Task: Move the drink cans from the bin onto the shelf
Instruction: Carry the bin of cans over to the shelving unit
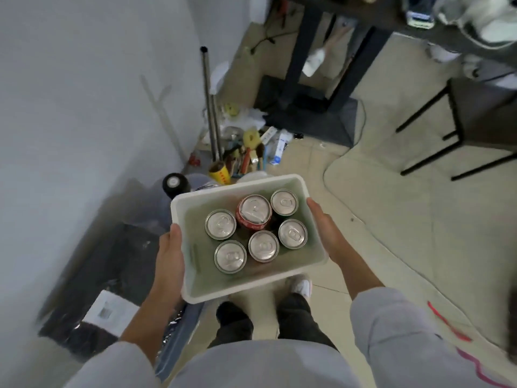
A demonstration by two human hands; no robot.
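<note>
I hold a white rectangular bin (pixel 179 208) in front of my body, above the floor. My left hand (pixel 169 256) grips its left side and my right hand (pixel 324 231) grips its right side. Several drink cans stand upright inside, tops showing. One is a red can (pixel 254 212) near the far middle; a silver-topped can (pixel 220 224) sits to its left and another (pixel 293 233) at the right. No shelf is in view.
A grey wall fills the left. Dark bags and a box (pixel 112 275) lie along it. Clutter and a metal pole (pixel 209 107) sit in the corner ahead. A dark table (pixel 321 65) and a black-legged stool (pixel 461 121) stand to the far right on tiled floor.
</note>
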